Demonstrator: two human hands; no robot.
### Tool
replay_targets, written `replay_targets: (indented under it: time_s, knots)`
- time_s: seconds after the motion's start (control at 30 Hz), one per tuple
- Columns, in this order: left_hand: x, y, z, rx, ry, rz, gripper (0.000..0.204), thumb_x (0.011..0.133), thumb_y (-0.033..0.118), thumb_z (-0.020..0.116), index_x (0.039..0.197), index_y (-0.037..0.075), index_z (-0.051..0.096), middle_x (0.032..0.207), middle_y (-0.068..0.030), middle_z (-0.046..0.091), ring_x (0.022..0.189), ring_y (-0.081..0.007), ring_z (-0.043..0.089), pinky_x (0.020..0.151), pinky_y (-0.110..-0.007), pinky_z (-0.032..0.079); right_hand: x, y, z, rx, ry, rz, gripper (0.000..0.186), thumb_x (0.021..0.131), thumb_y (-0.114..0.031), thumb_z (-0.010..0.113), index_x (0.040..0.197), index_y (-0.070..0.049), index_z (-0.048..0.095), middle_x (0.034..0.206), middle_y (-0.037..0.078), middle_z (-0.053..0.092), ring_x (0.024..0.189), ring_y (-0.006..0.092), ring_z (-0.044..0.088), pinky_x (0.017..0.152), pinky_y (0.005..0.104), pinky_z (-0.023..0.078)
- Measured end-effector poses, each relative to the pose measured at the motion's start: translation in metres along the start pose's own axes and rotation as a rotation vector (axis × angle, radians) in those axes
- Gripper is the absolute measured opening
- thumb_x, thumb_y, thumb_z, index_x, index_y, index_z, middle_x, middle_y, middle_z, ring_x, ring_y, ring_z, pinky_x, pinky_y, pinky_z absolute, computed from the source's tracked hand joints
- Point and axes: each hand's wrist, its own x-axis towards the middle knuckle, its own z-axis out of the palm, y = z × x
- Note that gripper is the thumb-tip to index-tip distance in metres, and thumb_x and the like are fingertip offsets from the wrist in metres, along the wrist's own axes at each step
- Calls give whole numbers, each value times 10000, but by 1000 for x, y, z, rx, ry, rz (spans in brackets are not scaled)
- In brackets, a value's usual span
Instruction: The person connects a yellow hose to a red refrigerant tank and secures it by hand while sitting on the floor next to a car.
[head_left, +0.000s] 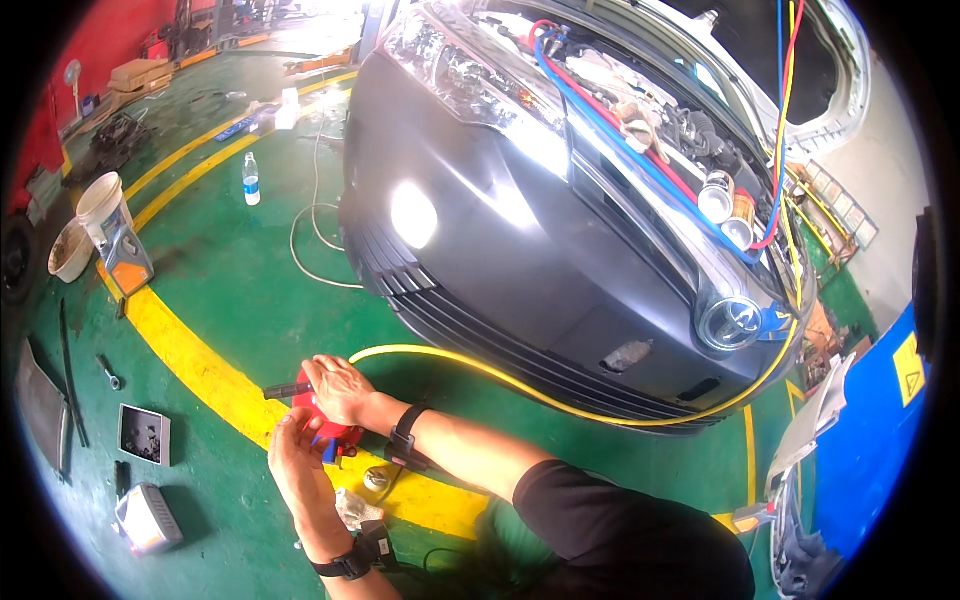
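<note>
My right hand [338, 385] is closed over the top of a red device [342, 435] with blue fittings [330, 452], beside a dark bar-shaped piece [285, 390]. My left hand [292, 460] is below it, fingers curled at the device's near side; whatever they grip is hidden. A yellow hose [450, 358] runs from behind my right hand across the car's dark front bumper [510, 290]. Under the device, on the floor's yellow band, are a small metal-topped container [376, 480] and a pale rag [355, 508].
At left on the green floor [250, 310] are buckets [100, 200], a grey jug [128, 260], a parts tray [144, 433], a wrench and a water bottle [251, 178]. The open engine bay holds hoses and cans [715, 198]. A blue panel [865, 450] stands at right.
</note>
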Motion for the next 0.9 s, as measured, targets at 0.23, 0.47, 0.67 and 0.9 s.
replay_targets:
  time_s: [0.23, 0.47, 0.67, 0.9]
  knots:
    - [1, -3, 1, -5, 3, -3, 317, 1041, 290, 535, 1198, 30, 627, 1183, -71, 662, 1019, -186, 625, 853, -341, 470, -1, -1, -3, 40, 0, 18, 566, 953, -165, 527, 1459, 54, 399, 1477, 265, 493, 1438, 375, 413, 1218, 454, 299]
    - [0, -1, -3, -8, -15, 11, 304, 1046, 286, 527, 1185, 35, 627, 1167, -69, 661, 1010, -187, 626, 837, -339, 476, -1, -9, -13, -8, -53, 12, 584, 958, -170, 521, 1480, 55, 387, 1484, 265, 490, 1455, 372, 397, 1226, 452, 289]
    - [-3, 2, -1, -5, 4, 13, 284, 1046, 276, 531, 1171, 39, 627, 1150, -69, 669, 984, -193, 640, 810, -337, 487, 0, -10, -16, -5, -76, 13, 597, 956, -176, 543, 1484, 55, 387, 1491, 250, 489, 1459, 369, 392, 1228, 452, 286]
    - [-3, 1, 1, -18, 16, 6, 285, 1041, 277, 548, 1179, 40, 628, 1153, -73, 674, 987, -198, 647, 799, -337, 490, -3, 1, -6, 3, 21, -55, 594, 953, -192, 568, 1470, 45, 397, 1478, 216, 510, 1459, 363, 391, 1217, 458, 298]
